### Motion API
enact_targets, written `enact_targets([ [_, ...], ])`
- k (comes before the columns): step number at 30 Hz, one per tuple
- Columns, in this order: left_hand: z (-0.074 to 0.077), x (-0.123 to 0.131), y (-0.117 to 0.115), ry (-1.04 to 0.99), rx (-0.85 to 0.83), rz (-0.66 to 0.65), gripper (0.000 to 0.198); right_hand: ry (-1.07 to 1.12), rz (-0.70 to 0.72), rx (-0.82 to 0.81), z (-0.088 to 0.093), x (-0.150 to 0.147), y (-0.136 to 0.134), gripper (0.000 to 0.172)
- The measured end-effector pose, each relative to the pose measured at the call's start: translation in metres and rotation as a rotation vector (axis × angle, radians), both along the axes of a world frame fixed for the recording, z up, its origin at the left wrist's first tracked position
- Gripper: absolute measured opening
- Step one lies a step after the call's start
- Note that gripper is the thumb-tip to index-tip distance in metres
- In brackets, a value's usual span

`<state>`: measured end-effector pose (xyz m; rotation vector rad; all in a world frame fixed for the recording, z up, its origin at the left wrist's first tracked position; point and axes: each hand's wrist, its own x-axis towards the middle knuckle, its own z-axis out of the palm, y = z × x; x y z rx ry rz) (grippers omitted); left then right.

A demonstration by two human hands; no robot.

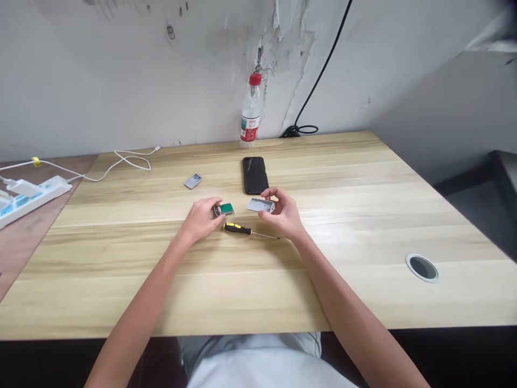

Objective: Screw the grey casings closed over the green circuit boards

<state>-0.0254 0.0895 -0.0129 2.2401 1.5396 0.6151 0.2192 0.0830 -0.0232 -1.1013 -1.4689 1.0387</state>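
My left hand (202, 217) pinches a small green circuit board (226, 208) at its left end, where a grey part shows between the fingers. To its right, my right hand (284, 213) grips a light grey plastic shell (259, 205) by its right end, with the hollow side facing up. The two pieces are apart. Just below them lies a screwdriver (237, 229) with a black and yellow handle, its shaft pointing right. A second grey shell piece (193, 181) rests on the table up and to the left.
Beyond my hands, a black phone (255, 175) lies on the wooden table (161, 291). A red-capped bottle (250, 118) stands by the wall. A white power strip (36, 199) and white cable (103, 175) are at left, a round grommet (422, 268) at right.
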Motion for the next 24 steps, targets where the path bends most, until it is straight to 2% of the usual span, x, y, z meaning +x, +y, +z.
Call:
enact_targets([
  [3, -0.001, 0.0, -0.014, -0.03, -0.008, 0.001, 0.035, -0.159, 0.028, -0.001, -0.001, 0.01, 0.003, 0.033],
  [7, -0.003, 0.0, -0.018, -0.047, -0.027, -0.006, 0.034, -0.356, 0.071, 0.06, 0.003, 0.01, 0.003, 0.041],
  [12, -0.006, 0.001, -0.018, -0.098, -0.011, -0.04, 0.035, -0.47, 0.23, 0.149, 0.009, -0.011, 0.009, 0.042],
  [15, -0.007, 0.003, -0.02, -0.171, -0.023, -0.013, 0.041, -0.466, 0.317, 0.163, 0.01, -0.026, 0.015, 0.047],
  [17, -0.007, 0.003, -0.02, -0.218, -0.047, 0.018, 0.046, -0.455, 0.371, 0.159, 0.011, -0.033, 0.019, 0.042],
  [21, -0.008, -0.001, -0.02, -0.271, -0.081, 0.01, 0.047, -0.462, 0.465, 0.176, 0.014, -0.04, 0.023, 0.015],
  [24, -0.011, -0.004, -0.019, -0.291, -0.064, -0.024, 0.041, -0.449, 0.486, 0.181, 0.013, -0.042, 0.023, 0.013],
])
